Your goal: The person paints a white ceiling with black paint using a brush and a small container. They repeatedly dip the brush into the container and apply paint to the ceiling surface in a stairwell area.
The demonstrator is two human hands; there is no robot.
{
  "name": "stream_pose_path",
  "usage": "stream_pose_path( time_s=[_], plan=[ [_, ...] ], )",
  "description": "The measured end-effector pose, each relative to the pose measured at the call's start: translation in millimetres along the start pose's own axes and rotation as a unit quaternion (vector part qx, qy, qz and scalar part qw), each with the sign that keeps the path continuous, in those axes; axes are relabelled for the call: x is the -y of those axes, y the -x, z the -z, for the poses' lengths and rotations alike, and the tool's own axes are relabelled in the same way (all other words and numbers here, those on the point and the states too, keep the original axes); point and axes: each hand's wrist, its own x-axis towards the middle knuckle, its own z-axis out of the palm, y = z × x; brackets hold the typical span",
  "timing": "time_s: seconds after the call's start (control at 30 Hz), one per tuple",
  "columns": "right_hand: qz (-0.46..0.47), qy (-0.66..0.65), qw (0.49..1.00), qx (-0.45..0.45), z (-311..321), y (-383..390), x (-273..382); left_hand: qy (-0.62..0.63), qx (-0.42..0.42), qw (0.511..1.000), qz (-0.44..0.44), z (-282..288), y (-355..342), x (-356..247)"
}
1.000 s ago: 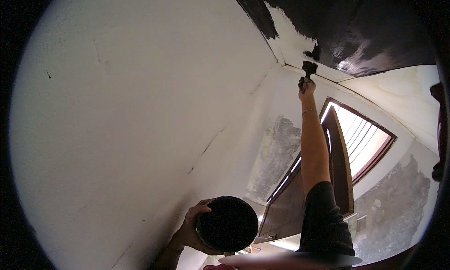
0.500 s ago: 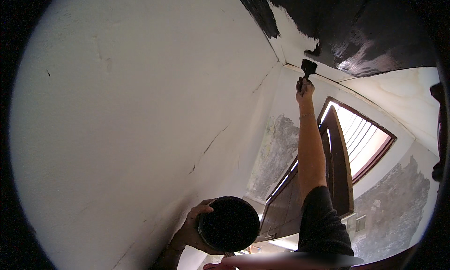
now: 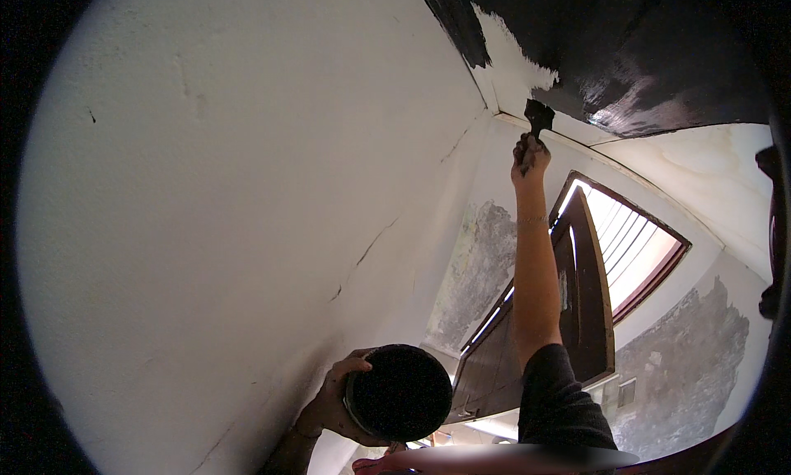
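Observation:
High up near the ceiling corner, my right hand is closed around the handle of a paintbrush with dark bristles pointing upward. The bristles are just below the ragged edge of wet, glossy black paint on the pale ceiling; whether they touch the surface I cannot tell. Dark smears mark my fingers. Low in the view, my left hand grips a round container by its side, thumb over the rim. Its inside looks black all over, so its contents cannot be made out.
A pale, cracked wall fills the left side. To the right, an open dark wooden shutter stands beside a barred window close to my right arm. Grey, worn patches show on the far wall.
My right hand and the brush have shifted slightly left, and the brush head has tilted a little. The whole view has moved slightly. My left hand keeps its hold on the container.

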Motion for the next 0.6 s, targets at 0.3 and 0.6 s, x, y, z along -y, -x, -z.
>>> stream_pose_path(
  time_s=[0.3, 0.6],
  plan=[
    [0.039, 0.052, 0.997, 0.038, -86, 40, 51, -0.168, 0.115, 0.967, -0.150, -11, -5, -15],
    [0.247, 0.330, 0.910, -0.047, -37, 38, 4, 0.084, -0.094, 0.985, 0.120, 2, 4, 4]
  ],
)
